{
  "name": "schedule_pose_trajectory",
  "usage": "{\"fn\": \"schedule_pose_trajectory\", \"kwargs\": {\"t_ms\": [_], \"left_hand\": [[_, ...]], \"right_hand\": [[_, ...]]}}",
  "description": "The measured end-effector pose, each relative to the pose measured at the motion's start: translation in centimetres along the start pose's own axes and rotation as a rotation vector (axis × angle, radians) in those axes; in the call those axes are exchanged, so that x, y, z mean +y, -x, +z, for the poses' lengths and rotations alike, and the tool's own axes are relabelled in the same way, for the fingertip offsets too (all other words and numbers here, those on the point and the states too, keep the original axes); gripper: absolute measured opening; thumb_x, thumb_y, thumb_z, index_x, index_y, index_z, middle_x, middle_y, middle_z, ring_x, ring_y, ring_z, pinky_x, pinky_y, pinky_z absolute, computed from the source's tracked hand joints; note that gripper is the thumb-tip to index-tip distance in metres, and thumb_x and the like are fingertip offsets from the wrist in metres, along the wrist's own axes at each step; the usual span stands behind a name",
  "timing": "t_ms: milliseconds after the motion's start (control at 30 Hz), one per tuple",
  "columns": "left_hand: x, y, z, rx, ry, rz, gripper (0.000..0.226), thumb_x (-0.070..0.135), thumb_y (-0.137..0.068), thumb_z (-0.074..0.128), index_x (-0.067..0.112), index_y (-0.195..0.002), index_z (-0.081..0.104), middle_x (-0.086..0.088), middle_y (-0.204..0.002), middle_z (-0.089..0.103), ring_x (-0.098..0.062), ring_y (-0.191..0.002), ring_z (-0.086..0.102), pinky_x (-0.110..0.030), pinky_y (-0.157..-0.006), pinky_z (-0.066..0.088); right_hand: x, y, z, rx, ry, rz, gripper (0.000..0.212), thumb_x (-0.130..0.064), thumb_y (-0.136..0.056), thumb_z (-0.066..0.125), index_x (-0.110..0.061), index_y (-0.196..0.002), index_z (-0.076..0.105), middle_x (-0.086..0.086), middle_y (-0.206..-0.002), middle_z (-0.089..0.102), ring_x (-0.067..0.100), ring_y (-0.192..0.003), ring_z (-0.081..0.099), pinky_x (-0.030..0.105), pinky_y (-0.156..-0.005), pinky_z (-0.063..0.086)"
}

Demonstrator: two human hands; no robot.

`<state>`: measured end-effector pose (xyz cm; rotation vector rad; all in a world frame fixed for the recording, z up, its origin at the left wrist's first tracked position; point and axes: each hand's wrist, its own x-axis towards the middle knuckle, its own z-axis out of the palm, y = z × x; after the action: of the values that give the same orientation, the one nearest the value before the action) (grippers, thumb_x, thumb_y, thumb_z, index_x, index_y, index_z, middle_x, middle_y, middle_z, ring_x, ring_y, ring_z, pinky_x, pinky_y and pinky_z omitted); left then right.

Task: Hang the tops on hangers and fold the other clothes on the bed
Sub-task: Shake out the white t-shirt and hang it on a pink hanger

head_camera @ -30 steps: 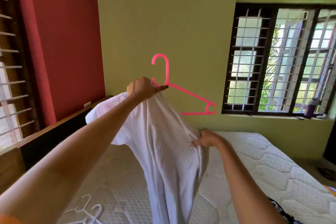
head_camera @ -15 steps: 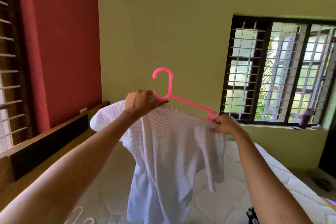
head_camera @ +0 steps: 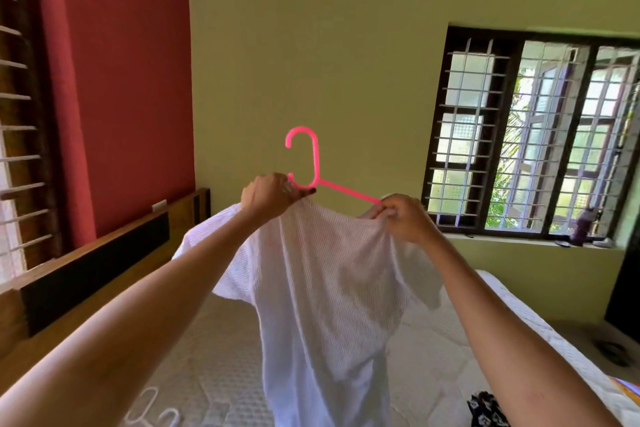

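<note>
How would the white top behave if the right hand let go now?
Probably floppy: the top drapes in soft folds below both hands. It looks light, pinched up by the right hand. Released, that shoulder would likely sag off the hanger.

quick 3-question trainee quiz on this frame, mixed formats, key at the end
1. True or false: the white top lies flat on the mattress.
2. Which hand has its grip at the neck of the pink hanger? A) left hand B) right hand
3. Fill in: the right hand pinches the top's fabric at the hanger's ___ arm.

Key: 1 false, it hangs in the air. 2 A, left hand. 3 right.
</note>
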<state>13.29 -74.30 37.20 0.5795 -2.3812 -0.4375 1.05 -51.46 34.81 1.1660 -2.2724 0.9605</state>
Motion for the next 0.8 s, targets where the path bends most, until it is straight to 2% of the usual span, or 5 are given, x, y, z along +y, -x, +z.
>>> {"fn": "schedule_pose_trajectory", "kwargs": {"t_ms": [300,433,500,667,800], "left_hand": [[-0.4,0.0,-0.5,0.033,0.145,-0.007,0.055,0.068,-0.068,0.065,0.019,-0.054,0.044,0.004,-0.058,0.049,-0.023,-0.063,0.053,-0.027,-0.048,0.03],[-1.0,0.1,-0.7,0.045,0.216,0.011,0.055,0.064,-0.068,0.068,0.018,-0.051,0.042,0.005,-0.052,0.043,-0.02,-0.055,0.044,-0.025,-0.044,0.026],[-1.3,0.0,-0.9,0.045,0.236,0.003,0.056,0.063,-0.07,0.068,0.017,-0.05,0.042,0.005,-0.05,0.041,-0.019,-0.053,0.043,-0.026,-0.044,0.026],[-1.7,0.5,-1.5,0.011,0.22,-0.048,0.057,0.065,-0.07,0.066,0.017,-0.051,0.042,0.004,-0.054,0.046,-0.022,-0.06,0.048,-0.026,-0.046,0.029],[-1.0,0.9,-1.7,-0.012,0.172,0.013,0.057,0.067,-0.068,0.066,0.016,-0.054,0.045,0.004,-0.055,0.046,-0.022,-0.061,0.05,-0.026,-0.048,0.029]], "right_hand": [[-1.7,-0.6,-0.5,0.332,-0.277,-0.047,0.027,-0.014,-0.074,0.052,-0.004,-0.096,0.065,0.003,-0.094,0.068,0.013,-0.088,0.065,0.023,-0.084,0.052],[0.5,-1.1,-0.1,0.254,0.204,0.388,0.058,-0.055,-0.094,0.029,-0.006,-0.101,0.059,0.015,-0.099,0.064,0.032,-0.095,0.06,0.039,-0.081,0.048],[0.9,-0.8,0.9,0.139,0.071,0.449,0.063,-0.067,-0.088,0.021,-0.009,-0.097,0.046,0.013,-0.089,0.058,0.031,-0.087,0.06,0.038,-0.073,0.047],[-0.9,-0.5,0.9,0.183,0.2,0.381,0.063,-0.067,-0.088,0.028,-0.007,-0.096,0.047,0.017,-0.096,0.061,0.033,-0.097,0.059,0.04,-0.084,0.043],[-3.8,-0.5,1.3,0.148,0.493,0.143,0.102,-0.073,-0.077,-0.012,-0.005,-0.079,0.064,0.019,-0.087,0.066,0.033,-0.087,0.06,0.038,-0.079,0.044]]}}
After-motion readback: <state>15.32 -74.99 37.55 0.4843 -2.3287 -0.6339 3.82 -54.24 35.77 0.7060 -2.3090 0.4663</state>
